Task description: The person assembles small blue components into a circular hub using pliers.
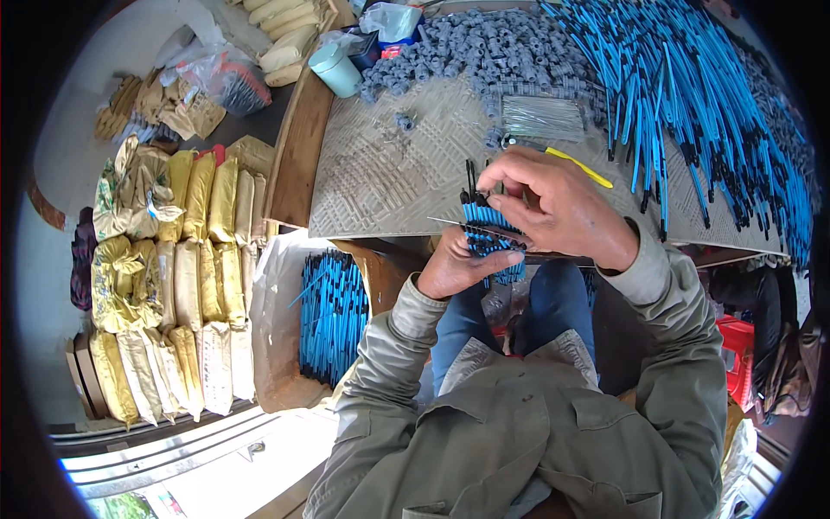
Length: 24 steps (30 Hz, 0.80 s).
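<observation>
Over the table's near edge, my left hand (460, 266) is closed around a bundle of thin blue sticks (481, 214) with black ends, its thumb lying across the front. A thin, straight wire tie (448, 221) crosses the bundle and pokes out to the left. Curled at the bundle's upper right side is my right hand (566, 209), thumb and fingers pinched together; what lies between the fingertips is hidden. Several black tips rise above the rest of the bundle. Just beyond my right hand lies a clear pack of thin straight wires (543, 118), with a yellow-handled tool (579, 167) beside it.
Grey plastic fittings (484, 48) are heaped at the table's back. A large pile of blue sticks (683, 95) covers its right side. A pale green cup (335, 71) stands by the wooden board (301, 147). Left are a sack of blue sticks (330, 320) and stacked yellow packets (186, 281).
</observation>
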Tool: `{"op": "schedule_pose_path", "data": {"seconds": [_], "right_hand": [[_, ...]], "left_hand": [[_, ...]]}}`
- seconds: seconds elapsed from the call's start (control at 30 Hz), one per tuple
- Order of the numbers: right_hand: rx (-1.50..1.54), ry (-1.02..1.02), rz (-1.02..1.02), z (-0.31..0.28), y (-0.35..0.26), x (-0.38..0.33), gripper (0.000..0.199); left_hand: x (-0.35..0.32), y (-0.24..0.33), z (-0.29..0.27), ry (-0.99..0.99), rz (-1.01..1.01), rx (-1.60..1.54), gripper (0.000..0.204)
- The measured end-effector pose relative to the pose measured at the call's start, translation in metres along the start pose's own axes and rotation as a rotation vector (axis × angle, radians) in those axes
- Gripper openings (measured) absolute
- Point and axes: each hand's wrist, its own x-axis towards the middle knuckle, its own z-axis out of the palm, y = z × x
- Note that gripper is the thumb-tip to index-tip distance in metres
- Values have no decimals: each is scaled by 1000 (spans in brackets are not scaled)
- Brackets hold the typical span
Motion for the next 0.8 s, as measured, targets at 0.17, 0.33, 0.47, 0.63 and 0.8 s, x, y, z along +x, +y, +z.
{"op": "schedule_pose_path", "data": {"seconds": [0.17,0.33,0.47,0.63,0.8], "right_hand": [[-101,28,9,6,-3,1,13],[-62,15,0,8,-4,4,12],[-91,-6,-31,4,-3,6,10],[-115,-85,57,-3,-7,8,7],[84,-39,-31,9,4,8,8]], "left_hand": [[0,-9,1,32,84,-41,21],[-3,-8,3,55,76,-11,23],[-1,-5,6,52,65,-48,23],[-3,0,3,29,2,9,23],[-3,0,-4,-27,-50,88,17]]}}
